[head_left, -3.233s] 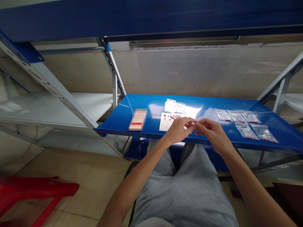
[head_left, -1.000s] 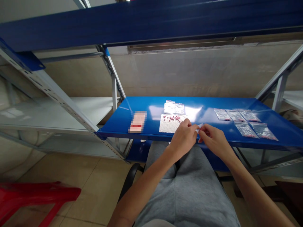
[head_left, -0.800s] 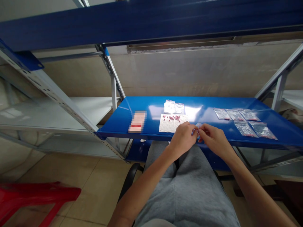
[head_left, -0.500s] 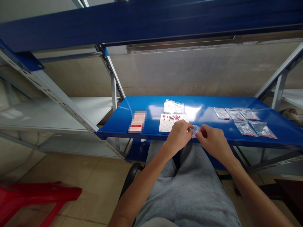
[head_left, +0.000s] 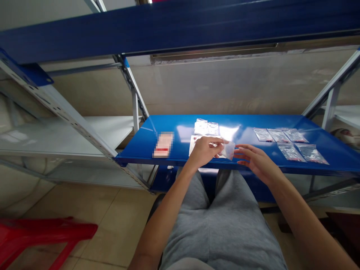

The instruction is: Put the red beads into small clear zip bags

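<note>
My left hand (head_left: 204, 150) pinches a small clear plastic bag (head_left: 228, 150) over the front edge of the blue shelf (head_left: 180, 129). At the bag's right edge, my right hand (head_left: 254, 160) has its fingers spread and appears to hold nothing; whether its fingertips touch the bag I cannot tell. Beneath my left hand lies a white sheet (head_left: 191, 147), largely covered. Of the small red pieces on it, only a red piece (head_left: 195, 138) at the upper left shows clearly. Flat clear bags (head_left: 213, 128) lie just behind the sheet.
Several clear zip bags (head_left: 290, 152) with red bits along their bottoms lie in two rows at the right. A pixelated pinkish rectangle (head_left: 163, 144) is on the left. A blue beam (head_left: 180, 30) crosses overhead, and a red plastic stool (head_left: 47, 228) stands at lower left.
Both hands were pinching the crumpled bag together. Now my right hand has let its fingers open, and my left hand has moved slightly left with the bag, which hangs flatter, covering more of the sheet.
</note>
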A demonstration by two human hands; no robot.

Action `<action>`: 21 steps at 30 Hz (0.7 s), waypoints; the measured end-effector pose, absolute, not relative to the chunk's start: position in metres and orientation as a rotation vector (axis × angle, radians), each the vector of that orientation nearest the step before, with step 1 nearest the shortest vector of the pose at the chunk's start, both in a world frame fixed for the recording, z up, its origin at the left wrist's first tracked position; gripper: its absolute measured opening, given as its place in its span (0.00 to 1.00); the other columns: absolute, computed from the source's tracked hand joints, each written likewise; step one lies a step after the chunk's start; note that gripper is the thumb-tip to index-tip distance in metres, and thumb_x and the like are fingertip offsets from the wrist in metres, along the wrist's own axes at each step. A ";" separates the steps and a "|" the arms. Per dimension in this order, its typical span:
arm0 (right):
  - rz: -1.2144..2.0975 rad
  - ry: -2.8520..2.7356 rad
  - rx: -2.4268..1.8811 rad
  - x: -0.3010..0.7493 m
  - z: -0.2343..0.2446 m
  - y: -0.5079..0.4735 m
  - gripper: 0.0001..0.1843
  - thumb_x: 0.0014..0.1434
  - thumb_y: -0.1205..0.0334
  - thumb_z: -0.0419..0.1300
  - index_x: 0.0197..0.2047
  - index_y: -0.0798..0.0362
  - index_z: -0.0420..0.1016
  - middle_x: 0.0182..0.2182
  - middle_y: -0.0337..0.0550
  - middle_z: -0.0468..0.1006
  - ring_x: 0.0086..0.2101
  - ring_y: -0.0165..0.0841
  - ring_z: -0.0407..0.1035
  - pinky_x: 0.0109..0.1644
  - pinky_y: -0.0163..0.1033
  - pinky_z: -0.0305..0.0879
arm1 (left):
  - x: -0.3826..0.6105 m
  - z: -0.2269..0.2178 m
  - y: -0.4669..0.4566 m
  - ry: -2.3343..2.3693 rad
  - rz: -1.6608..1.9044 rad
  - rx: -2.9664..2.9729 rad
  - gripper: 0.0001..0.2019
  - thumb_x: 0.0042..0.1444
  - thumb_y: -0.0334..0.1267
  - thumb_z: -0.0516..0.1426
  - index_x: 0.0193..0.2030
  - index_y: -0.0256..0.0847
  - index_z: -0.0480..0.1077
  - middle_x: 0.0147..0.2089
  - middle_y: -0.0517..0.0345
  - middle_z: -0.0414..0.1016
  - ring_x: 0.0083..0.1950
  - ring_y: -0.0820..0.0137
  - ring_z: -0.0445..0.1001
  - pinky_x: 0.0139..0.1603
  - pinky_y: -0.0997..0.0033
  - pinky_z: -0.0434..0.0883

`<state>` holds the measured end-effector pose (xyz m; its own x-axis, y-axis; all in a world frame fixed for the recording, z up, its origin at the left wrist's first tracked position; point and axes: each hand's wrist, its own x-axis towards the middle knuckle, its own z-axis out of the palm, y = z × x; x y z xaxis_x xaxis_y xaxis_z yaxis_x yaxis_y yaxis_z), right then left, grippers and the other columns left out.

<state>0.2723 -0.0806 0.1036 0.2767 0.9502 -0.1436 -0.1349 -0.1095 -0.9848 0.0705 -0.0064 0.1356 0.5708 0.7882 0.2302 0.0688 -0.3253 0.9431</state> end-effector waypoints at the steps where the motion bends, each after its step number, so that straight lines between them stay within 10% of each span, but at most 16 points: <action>1: 1.238 -0.842 -1.290 0.272 0.103 -0.080 0.19 0.52 0.50 0.72 0.44 0.51 0.79 0.42 0.48 0.84 0.42 0.40 0.79 0.39 0.38 0.74 | 0.070 0.136 -0.005 0.695 0.864 1.742 0.13 0.59 0.32 0.60 0.49 0.35 0.82 0.45 0.49 0.82 0.31 0.75 0.77 0.29 0.78 0.76; 21: 1.325 -0.862 -1.173 0.273 0.092 -0.078 0.19 0.51 0.46 0.74 0.39 0.51 0.83 0.40 0.48 0.85 0.37 0.36 0.79 0.39 0.38 0.76 | 0.056 0.135 0.007 0.685 0.757 1.668 0.24 0.51 0.35 0.69 0.56 0.34 0.79 0.31 0.58 0.76 0.28 0.76 0.73 0.35 0.72 0.74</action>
